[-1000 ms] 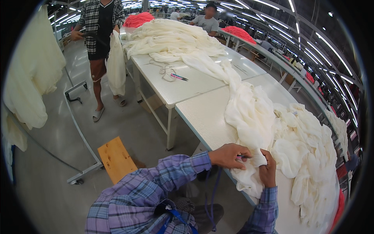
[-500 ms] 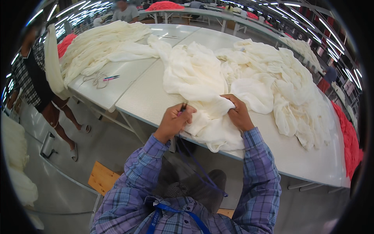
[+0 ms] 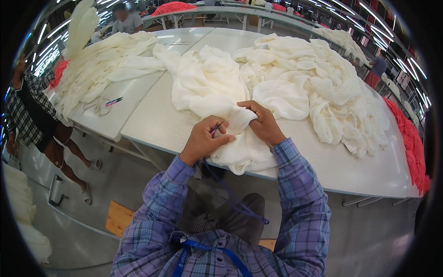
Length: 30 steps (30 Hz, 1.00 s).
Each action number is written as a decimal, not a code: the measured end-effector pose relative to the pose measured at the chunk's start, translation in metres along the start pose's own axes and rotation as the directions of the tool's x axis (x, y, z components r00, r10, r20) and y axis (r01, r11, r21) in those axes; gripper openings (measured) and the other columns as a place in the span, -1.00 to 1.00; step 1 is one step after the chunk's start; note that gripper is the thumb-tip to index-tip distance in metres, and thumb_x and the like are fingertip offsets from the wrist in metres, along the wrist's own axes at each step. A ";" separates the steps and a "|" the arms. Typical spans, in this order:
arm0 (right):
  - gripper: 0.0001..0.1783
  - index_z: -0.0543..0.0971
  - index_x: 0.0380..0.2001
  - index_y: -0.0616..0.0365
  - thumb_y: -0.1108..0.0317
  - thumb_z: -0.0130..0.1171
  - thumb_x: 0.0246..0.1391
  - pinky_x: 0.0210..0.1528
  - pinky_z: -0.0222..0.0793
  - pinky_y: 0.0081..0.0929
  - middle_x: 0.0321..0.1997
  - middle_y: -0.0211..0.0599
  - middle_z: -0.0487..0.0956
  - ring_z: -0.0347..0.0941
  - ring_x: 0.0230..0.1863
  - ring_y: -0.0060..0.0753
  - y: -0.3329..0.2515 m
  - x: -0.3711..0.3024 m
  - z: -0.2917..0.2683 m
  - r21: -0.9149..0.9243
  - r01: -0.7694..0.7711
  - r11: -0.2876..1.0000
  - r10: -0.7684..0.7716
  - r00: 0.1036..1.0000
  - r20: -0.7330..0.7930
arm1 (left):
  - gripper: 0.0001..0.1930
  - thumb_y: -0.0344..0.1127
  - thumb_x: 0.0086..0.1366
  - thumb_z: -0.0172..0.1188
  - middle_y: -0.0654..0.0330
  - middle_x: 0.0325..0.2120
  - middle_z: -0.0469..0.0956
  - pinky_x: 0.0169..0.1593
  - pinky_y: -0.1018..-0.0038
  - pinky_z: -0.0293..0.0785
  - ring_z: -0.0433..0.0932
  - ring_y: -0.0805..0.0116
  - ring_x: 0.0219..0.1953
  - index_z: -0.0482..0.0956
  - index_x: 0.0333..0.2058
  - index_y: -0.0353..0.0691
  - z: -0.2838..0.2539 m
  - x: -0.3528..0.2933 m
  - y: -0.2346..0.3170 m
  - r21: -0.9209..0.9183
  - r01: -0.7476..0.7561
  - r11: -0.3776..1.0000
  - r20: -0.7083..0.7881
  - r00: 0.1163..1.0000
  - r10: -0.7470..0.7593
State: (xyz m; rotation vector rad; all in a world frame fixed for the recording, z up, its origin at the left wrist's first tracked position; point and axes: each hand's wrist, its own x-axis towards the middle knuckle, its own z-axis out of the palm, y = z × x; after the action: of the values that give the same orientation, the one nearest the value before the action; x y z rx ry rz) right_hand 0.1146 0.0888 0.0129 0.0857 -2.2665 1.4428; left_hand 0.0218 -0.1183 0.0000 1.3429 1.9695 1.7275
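Observation:
A cream-white cloth garment (image 3: 247,154) lies bunched at the table's near edge, part of it folded upward between my hands. My left hand (image 3: 205,141) is closed around small pink-and-black thread snips (image 3: 214,131), mostly hidden by the fingers, and its fingertips touch the cloth. A purple cord (image 3: 230,196) hangs below that hand toward my lap. My right hand (image 3: 263,123) pinches a raised fold of the same cloth, close to the left fingertips. More of the cream fabric (image 3: 207,81) spreads just beyond my hands.
The white table (image 3: 184,131) carries heaps of cream cloth at right (image 3: 323,85) and far left (image 3: 110,57). Pink-and-black snips (image 3: 114,101) lie by some cord. Red cloth (image 3: 408,145) hangs at the right edge. At left a person (image 3: 39,115) stands lifting cream cloth.
My hands have come closer together, with a cloth fold raised between them. The view has shifted slightly. The person at left has lifted a cream cloth higher.

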 end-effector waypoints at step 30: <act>-0.63 0.60 -0.09 0.19 0.56 0.31 -0.04 -0.06 0.45 -0.41 -0.18 -0.23 0.61 0.56 -0.13 -0.28 0.009 0.000 -0.002 -0.215 0.145 0.966 -0.151 0.988 -0.013 | -0.89 -0.48 0.29 0.29 0.31 -0.42 0.53 -0.22 0.57 0.42 0.45 0.56 -0.37 0.50 -0.30 -0.24 -0.011 -0.015 -0.024 -0.447 -0.115 0.887 -0.463 0.878 -0.120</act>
State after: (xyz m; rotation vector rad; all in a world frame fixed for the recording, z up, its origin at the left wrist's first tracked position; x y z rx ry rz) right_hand 0.1127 0.0948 0.0057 0.1622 -2.3220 1.1118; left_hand 0.0112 -0.1344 -0.0233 0.7922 1.5699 2.5136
